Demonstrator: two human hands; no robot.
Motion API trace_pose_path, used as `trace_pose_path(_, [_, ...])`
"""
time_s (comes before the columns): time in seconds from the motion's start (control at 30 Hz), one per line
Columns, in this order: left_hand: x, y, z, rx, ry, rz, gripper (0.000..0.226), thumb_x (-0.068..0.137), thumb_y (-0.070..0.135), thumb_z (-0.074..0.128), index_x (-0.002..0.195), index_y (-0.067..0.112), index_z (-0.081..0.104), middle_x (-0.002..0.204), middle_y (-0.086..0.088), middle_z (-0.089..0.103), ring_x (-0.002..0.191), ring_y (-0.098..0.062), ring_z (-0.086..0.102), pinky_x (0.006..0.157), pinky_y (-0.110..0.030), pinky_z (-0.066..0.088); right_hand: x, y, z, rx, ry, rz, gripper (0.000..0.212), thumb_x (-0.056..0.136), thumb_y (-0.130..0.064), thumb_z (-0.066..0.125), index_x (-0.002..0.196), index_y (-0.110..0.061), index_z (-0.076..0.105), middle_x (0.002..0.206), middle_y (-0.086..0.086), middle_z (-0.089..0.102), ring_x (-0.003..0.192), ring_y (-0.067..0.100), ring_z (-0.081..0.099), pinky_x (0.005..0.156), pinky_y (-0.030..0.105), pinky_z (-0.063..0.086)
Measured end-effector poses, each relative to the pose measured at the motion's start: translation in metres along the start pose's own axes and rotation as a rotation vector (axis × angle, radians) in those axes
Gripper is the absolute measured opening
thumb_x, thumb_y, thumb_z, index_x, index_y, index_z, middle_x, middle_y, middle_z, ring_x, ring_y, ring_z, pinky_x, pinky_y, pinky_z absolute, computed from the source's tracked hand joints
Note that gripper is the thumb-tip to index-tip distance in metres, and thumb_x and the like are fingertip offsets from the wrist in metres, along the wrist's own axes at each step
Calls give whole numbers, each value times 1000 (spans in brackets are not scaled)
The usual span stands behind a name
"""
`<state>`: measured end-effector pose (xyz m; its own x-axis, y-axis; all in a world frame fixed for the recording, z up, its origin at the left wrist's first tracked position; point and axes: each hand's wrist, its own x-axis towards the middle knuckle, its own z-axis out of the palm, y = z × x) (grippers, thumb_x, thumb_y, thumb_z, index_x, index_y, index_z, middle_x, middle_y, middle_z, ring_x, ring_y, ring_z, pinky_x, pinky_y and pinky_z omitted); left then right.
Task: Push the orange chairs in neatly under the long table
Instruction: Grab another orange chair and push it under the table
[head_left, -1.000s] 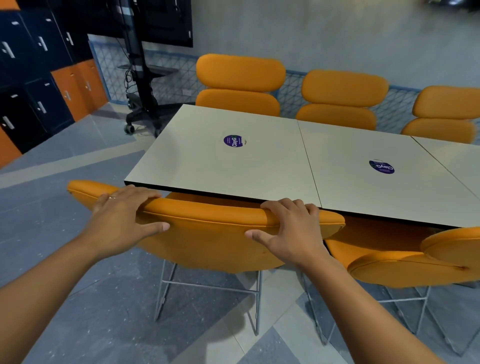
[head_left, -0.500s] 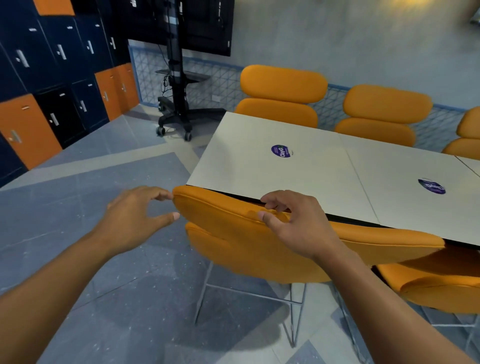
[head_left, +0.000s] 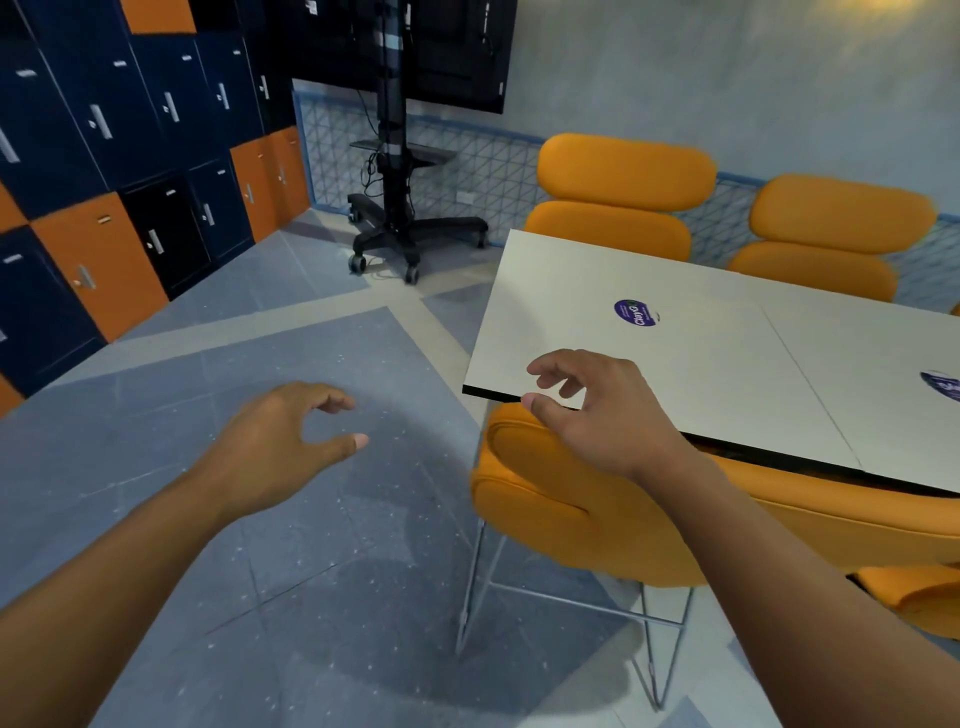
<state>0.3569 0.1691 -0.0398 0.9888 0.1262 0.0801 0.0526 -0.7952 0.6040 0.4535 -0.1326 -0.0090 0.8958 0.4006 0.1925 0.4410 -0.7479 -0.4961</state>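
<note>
Hands, left (head_left: 280, 441) and right (head_left: 597, 415), hold nothing; sticker (head_left: 635, 313) perhaps reads "ClayGo".

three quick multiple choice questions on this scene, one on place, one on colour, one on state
1. The backrest of the near orange chair is:
A) at the near edge of the long table
B) by the lockers
C) on the tabletop

2. The round sticker is:
A) red
B) purple
C) green

3. The left hand:
A) grips the chair
B) presses the table
C) holds nothing

Answers: 1 A, the backrest top sits right at the table edge; 2 B, purple with white lettering; 3 C, it hangs over the floor, fingers loose.
</note>
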Motion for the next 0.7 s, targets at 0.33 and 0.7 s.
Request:
trace_pose_path(0.33, [85, -46, -19, -9, -5, 38, 36, 79, 45, 71, 111, 34, 60, 116, 10, 59, 105, -6, 51, 88, -23, 36, 108, -11, 41, -37, -143, 4, 42, 92, -46, 68, 130, -33, 60, 123, -10, 65, 101, 12, 60, 89, 34, 54])
trace_pose_path(0.7, [260, -91, -38, -32, -46, -8, 39, 77, 47, 72, 113, 36, 60, 116, 12, 60, 108, -6, 53, 87, -24, 38, 293, 20, 96, -1, -227, 44, 41, 91, -44, 70, 128, -28, 62, 123, -4, 66, 96, 14, 59, 89, 32, 52])
